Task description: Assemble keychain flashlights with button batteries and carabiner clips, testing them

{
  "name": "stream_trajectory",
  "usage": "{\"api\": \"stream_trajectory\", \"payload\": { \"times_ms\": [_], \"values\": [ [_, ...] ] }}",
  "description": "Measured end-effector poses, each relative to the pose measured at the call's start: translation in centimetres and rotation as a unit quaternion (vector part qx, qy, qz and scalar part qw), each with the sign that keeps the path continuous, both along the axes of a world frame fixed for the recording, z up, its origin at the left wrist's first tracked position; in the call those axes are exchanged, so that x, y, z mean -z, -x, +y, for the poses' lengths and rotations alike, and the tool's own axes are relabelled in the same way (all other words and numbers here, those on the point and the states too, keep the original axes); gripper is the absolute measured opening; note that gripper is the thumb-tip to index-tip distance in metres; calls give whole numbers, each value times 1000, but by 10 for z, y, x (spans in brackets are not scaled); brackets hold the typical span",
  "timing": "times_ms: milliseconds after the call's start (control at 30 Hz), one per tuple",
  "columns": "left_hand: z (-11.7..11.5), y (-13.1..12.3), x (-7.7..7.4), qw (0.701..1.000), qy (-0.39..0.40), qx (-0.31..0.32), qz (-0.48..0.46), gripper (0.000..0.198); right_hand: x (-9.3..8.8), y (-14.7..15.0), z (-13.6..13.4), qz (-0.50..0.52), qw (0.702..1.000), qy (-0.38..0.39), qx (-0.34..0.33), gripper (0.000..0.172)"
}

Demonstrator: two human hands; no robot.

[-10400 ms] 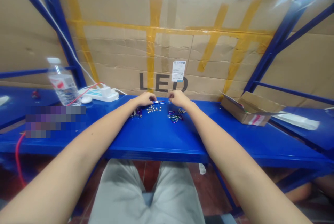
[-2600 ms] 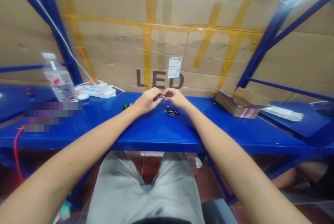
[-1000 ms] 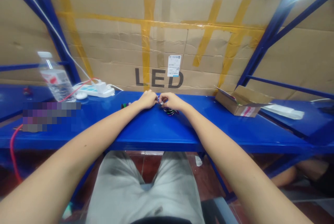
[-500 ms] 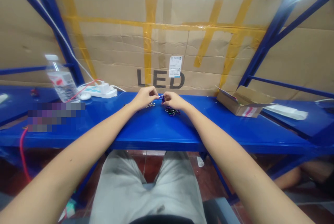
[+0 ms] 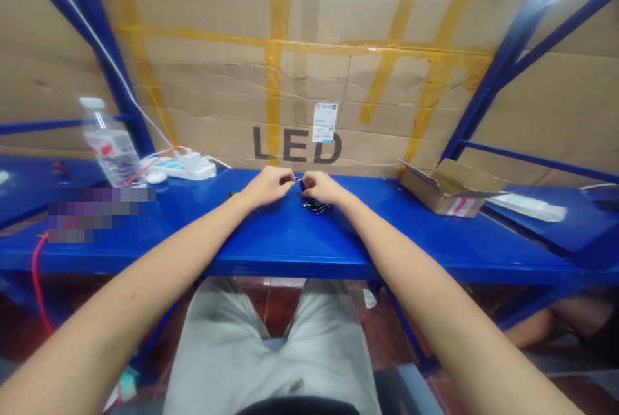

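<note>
Purple small part [image 5: 298, 183] pinched between left hand [image 5: 267, 184] and right hand [image 5: 320, 187]; shape too small to tell.

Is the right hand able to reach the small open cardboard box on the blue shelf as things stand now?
Probably yes. The small open cardboard box lies to the right of the right hand, and the blue shelf between them looks bare. The hand, however, pinches a small part with the left hand.

One head-worn camera is looking forward and down from the seated person's own position, facing the far cardboard wall [image 5: 309, 80]. The blue counter [image 5: 290, 241] is stretching left to right across the middle. Both forearms are running from the near corners toward the centre; the lap is showing nearest.
</note>
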State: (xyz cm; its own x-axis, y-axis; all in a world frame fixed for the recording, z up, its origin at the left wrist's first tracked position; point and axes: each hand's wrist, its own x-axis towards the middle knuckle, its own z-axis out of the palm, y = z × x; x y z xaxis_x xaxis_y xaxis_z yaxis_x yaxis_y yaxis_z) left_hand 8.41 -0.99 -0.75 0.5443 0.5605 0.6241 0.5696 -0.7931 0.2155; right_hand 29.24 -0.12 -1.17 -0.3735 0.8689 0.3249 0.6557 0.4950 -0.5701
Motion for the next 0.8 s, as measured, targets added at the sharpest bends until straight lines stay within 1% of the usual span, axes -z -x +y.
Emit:
{"api": "stream_trajectory", "payload": {
  "times_ms": [33, 100, 167, 233, 300, 367, 433, 533, 700, 800],
  "values": [
    [-4, -2, 0, 1000, 7, 10, 1, 13, 0, 0, 0, -9, 1000, -4, 17, 19],
    [-11, -8, 0, 999, 22, 49, 11, 15, 0, 0, 0, -19, 999, -13, 46, 18],
    [-15, -16, 3, 995, 26, 83, 50, 16, -1, 0, 1, -23, 997, -20, 65, 19],
    [-15, -23, 8, 989, 37, 93, 106, 16, -1, -1, 3, -26, 997, -22, 74, 20],
    [-12, -28, 14, 985, 44, 92, 137, 16, -1, -1, 4, -24, 996, -25, 80, 20],
    [-7, -29, 18, 985, 44, 93, 139, 16, -2, -2, 5, -21, 996, -30, 86, 21],
    [-4, -28, 19, 986, 46, 93, 133, 15, -2, -2, 5, -22, 995, -32, 87, 21],
    [-3, -23, 14, 985, 80, 78, 131, 15, -1, -2, 5, -22, 996, -29, 80, 21],
    [-5, -11, 1, 963, 227, 45, 139, 10, -2, -1, 3, -23, 997, -18, 67, 19],
    [-6, -5, -5, 950, 275, 30, 145, 11, -3, 0, 0, -28, 997, -18, 62, 20]
  ]
}}
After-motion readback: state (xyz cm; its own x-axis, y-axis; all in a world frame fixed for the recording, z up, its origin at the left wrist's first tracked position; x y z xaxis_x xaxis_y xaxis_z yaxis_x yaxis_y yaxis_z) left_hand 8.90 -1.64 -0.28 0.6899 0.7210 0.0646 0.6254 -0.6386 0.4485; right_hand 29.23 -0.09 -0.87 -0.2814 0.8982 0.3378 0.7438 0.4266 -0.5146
